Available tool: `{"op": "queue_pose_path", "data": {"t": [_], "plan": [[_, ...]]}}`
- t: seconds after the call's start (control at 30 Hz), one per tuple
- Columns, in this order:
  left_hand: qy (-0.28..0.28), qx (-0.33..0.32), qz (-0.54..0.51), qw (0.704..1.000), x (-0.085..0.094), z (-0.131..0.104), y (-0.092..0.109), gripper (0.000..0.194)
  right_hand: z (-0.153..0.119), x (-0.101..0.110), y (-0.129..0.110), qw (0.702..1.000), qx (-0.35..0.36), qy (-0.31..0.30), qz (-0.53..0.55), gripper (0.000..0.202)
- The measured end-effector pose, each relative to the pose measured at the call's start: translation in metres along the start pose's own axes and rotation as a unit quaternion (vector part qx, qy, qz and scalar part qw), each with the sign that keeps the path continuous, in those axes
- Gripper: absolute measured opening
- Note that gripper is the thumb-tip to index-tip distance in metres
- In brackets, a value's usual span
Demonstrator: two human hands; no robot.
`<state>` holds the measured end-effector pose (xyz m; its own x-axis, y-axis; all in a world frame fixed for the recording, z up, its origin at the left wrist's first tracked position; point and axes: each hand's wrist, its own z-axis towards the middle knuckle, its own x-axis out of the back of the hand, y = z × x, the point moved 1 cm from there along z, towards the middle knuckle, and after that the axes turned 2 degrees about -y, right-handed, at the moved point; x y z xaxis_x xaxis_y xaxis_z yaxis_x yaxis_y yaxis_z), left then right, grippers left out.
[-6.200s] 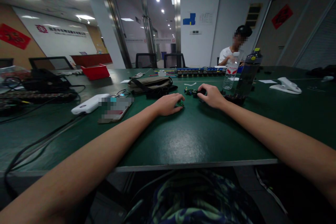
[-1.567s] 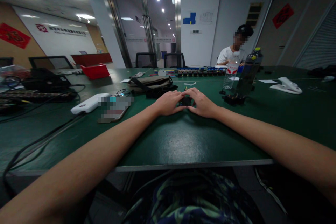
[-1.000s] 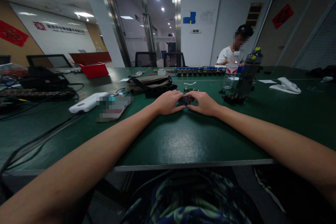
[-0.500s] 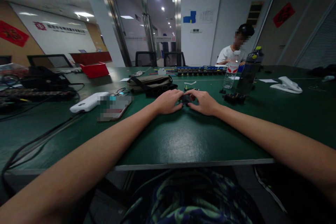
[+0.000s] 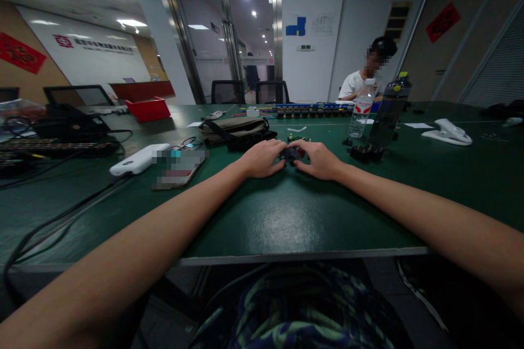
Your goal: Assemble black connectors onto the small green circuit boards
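Observation:
A small dark part (image 5: 291,155), too dim to name more exactly, is held between my two hands just above the green table (image 5: 282,218). My left hand (image 5: 264,158) grips it from the left with fingers and thumb curled. From the right, my right hand (image 5: 319,160) pinches the same part between thumb and fingers. Right behind the fingertips lies a small green circuit board (image 5: 301,139), partly hidden by the hands. Which details of the part each fingertip touches cannot be made out.
Left of my hands lie a grey-green bag (image 5: 233,130), a phone (image 5: 180,170) and a white power bank (image 5: 139,159) with cables. To the right stand a clear bottle (image 5: 360,117), a dark bottle (image 5: 388,112) and black connector pieces (image 5: 366,152). Across the table sits a person (image 5: 354,86).
Both my hands keep their places around the dark part, with hardly any visible shift. The person across the table has raised a hand slightly.

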<state>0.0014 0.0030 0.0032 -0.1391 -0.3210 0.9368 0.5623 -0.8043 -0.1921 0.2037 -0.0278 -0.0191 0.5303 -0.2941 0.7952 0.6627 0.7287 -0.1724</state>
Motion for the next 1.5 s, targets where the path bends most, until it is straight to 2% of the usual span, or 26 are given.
{"op": "queue_pose_path", "data": {"t": [0.27,0.67,0.83,1.1,1.3,1.5], "plan": [[0.004,0.002,-0.004,1.0,-0.0002,-0.001,-0.0001,0.036,-0.0002,-0.0011,0.0017,1.0,0.015,-0.009,0.009,0.04],[0.021,-0.021,0.012,0.999,-0.0038,-0.0004,-0.0028,0.03,-0.0008,-0.0014,0.0029,0.997,0.063,-0.024,0.024,0.042],[0.01,-0.021,0.019,1.0,-0.0016,0.0001,-0.0014,0.028,-0.0008,-0.0017,0.0027,0.996,0.079,-0.028,0.026,0.041],[0.022,-0.049,0.009,0.998,-0.0024,0.001,-0.0016,0.025,0.0,-0.0037,0.0027,0.995,0.091,-0.034,0.025,0.026],[0.027,-0.067,0.011,0.997,-0.005,0.0013,-0.0023,0.026,0.0006,-0.0045,0.0047,0.993,0.11,-0.021,0.023,0.019],[0.03,-0.065,-0.005,0.997,-0.0045,0.0008,-0.0013,0.025,0.0007,-0.0039,0.0049,0.991,0.128,0.03,0.009,0.014]]}}
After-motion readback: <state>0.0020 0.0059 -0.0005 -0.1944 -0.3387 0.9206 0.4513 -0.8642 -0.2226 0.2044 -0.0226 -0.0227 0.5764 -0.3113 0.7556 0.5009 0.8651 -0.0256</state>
